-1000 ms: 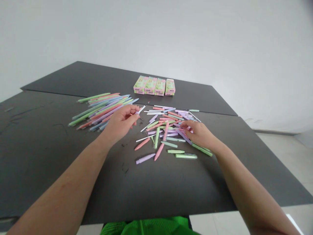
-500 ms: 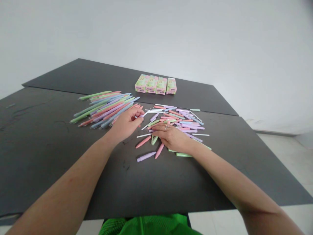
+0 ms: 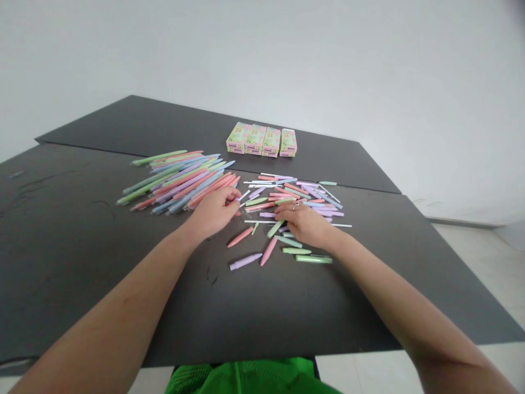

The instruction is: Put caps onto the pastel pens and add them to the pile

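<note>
Currently, left hand (image 3: 216,209) is closed at the fingertips on a thin white refill (image 3: 245,195), free end pointing rightward and away from the worktop's (image 3: 287,312) near edge. Right hand (image 3: 305,223) is down among loose parts (image 3: 283,196), fingers bent; whether it grips anything, cannot tell. Key relation: green barrel (image 3: 275,229) lies just left of right hand, by its fingertips; right hand is the nearer of the two. Barrel's long axis slants from near left to far right, roughly parallel to the refill. Purple barrel (image 3: 245,262) lies nearest the near edge, apart from both hands. Pens (image 3: 180,180) lie heaped beyond left hand, toward the worktop's left edge; four boxes (image 3: 261,140) sit in a row toward the far edge.
</note>
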`<state>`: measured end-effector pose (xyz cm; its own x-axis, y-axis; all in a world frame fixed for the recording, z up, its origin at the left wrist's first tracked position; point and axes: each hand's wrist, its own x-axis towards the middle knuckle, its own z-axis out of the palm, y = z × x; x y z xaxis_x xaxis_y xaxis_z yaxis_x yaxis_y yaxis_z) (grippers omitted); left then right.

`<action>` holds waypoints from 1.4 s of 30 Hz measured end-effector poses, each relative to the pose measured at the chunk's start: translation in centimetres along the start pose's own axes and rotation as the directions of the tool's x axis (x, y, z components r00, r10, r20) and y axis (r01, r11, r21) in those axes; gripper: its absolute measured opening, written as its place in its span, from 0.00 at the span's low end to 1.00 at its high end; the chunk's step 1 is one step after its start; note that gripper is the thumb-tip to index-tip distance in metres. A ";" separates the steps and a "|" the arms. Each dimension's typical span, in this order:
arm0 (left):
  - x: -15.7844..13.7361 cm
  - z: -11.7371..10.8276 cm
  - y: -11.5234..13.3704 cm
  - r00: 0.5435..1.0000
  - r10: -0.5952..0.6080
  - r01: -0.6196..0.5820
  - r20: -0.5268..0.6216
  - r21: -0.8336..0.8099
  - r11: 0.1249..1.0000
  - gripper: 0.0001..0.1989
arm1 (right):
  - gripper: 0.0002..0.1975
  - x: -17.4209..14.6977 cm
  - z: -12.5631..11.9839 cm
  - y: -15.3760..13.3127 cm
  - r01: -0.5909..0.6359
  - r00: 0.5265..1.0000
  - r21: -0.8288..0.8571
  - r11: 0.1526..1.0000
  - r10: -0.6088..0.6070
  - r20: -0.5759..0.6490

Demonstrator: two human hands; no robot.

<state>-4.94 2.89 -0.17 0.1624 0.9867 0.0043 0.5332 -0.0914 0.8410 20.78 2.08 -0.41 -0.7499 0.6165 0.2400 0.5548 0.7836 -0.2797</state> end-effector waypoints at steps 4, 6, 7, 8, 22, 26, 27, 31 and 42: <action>0.0 0.2 -0.6 1.000 0.024 -0.024 0.002 0.026 0.999 0.09 | 0.24 0.5 -0.6 -0.2 -0.056 0.997 0.004 0.998 0.056 -0.053; 0.0 0.3 -0.7 0.999 0.051 -0.051 -0.004 0.041 0.998 0.08 | 0.23 1.0 -0.6 -0.5 -0.077 0.994 0.021 0.997 0.078 -0.078; 0.0 0.4 -0.8 0.998 0.062 -0.062 -0.007 0.046 0.997 0.08 | 0.22 1.3 -0.6 -0.7 -0.081 0.993 0.028 0.996 0.084 -0.087; 0.0 0.5 -0.8 0.998 0.070 -0.069 -0.011 0.050 0.996 0.07 | 0.21 1.7 -0.4 -0.9 -0.083 0.992 0.034 0.996 0.085 -0.092; -0.3 1.0 -0.3 0.997 0.079 -0.081 0.019 0.138 0.987 0.07 | 0.14 4.1 0.1 -2.2 -0.075 0.997 0.115 0.991 0.071 0.036; -0.3 0.9 -0.1 0.996 0.084 -0.087 0.026 0.163 0.983 0.08 | 0.11 3.8 0.4 -2.4 -0.039 0.994 0.128 0.991 0.026 0.104; -0.3 0.9 0.0 0.996 0.082 -0.086 0.028 0.164 0.983 0.08 | 0.10 3.8 0.6 -2.5 -0.040 0.993 0.115 0.993 0.027 0.111; -0.2 0.8 -0.1 0.996 0.073 -0.080 0.047 0.149 0.986 0.07 | 0.07 4.3 1.1 -2.9 -0.066 0.990 0.078 0.995 0.055 0.133; 0.1 0.6 -0.4 0.994 -0.007 -0.005 0.112 0.101 0.995 0.09 | 0.02 3.6 -1.0 -1.5 -0.311 0.916 0.711 0.630 0.398 0.048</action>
<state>-4.63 2.90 -0.89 0.2507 0.9661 -0.0620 0.6139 -0.1091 0.7818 17.66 3.19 1.82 -0.4838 0.8728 0.0643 0.3261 0.2480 -0.9122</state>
